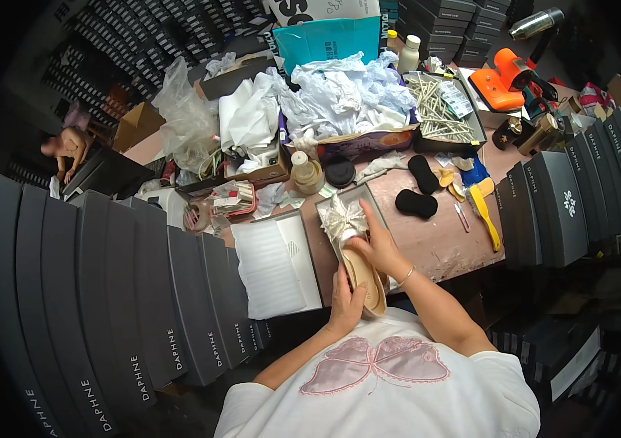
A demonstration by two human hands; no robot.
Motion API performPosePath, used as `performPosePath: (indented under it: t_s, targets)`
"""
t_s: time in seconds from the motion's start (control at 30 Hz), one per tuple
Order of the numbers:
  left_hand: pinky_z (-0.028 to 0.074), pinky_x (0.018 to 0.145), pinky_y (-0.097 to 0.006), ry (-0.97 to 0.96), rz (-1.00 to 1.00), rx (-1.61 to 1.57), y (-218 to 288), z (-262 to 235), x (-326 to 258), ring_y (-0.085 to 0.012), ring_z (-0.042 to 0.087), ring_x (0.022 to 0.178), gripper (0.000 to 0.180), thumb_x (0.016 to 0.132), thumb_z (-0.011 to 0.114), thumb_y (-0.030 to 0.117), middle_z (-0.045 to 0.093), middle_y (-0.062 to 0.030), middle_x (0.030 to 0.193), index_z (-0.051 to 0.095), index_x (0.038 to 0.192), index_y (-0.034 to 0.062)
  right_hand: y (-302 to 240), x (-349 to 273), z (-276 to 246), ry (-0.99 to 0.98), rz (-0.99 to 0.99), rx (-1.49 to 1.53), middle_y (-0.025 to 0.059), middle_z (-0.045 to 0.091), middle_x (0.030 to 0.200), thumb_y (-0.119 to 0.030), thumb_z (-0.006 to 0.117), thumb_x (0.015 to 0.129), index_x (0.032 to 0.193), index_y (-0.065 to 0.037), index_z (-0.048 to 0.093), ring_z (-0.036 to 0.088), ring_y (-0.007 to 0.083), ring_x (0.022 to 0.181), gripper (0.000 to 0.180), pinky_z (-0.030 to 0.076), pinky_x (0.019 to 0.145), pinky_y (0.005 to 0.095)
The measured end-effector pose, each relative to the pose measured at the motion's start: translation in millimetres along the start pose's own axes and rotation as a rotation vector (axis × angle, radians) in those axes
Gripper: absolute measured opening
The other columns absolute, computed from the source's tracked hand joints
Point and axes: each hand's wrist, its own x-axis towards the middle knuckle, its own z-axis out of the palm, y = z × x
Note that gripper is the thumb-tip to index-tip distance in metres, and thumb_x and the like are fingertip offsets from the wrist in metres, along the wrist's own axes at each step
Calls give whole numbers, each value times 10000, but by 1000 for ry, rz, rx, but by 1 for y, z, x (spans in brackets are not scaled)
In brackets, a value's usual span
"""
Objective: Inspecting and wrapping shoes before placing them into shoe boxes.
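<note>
Shoe point(361, 273), beige w/ a pale, shiny bow point(343, 217) up front, is lower ctr of frame, toe pointing up-frame, heel point(376, 309) nearest us. L hand point(343, 302) curled round the rear half from the left, thumb on the rim, fingers mostly hidden. R hand point(382, 247) pinching the fore part, thumb just below the bow, fingers up along the right side.

Our read: lightweight; sole prob. stiff lengthwise, upper soft enough to dent; insole point(356, 264) looks smooth, so maybe slick under a thumb. Bow's the fragile bit, prob. crushes easily. We'd hold at heel + sides, w/ no squeeze on the loops.

Just beyond, ctr: open grey box point(358, 191); can't tell if the toe touches it. Left of that, white foam sheet point(270, 266). Farther, right of ctr, two black pads point(416, 204) + yellow brush point(487, 220). Upper ctr, crumpled tissue point(347, 95), teal bag point(329, 42) behind. Upper left, farthest: stacked boxes point(135, 58), dim.
</note>
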Motion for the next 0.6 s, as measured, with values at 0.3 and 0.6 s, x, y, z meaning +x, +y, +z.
performPosePath:
  t_s: [0.3,0.6]
  targets:
    - [417,966,-311,261,-152,-656,-18,-42,22,-172,516,1129,481,902,455,29,512,-112,1257,353,1371,-5,52,-15,-59,-534,313,-307,268,488,1275,-316,658,871,1480,22,73,542,283,1115,909,440,940,348]
    - [498,808,-292,391,-378,-720,-42,-41,-11,-146,596,918,296,980,509,209,597,-78,1040,478,1198,11,74,-44,-70,-538,771,897,190,607,1074,-145,545,922,1295,32,445,640,262,902,425,538,806,357]
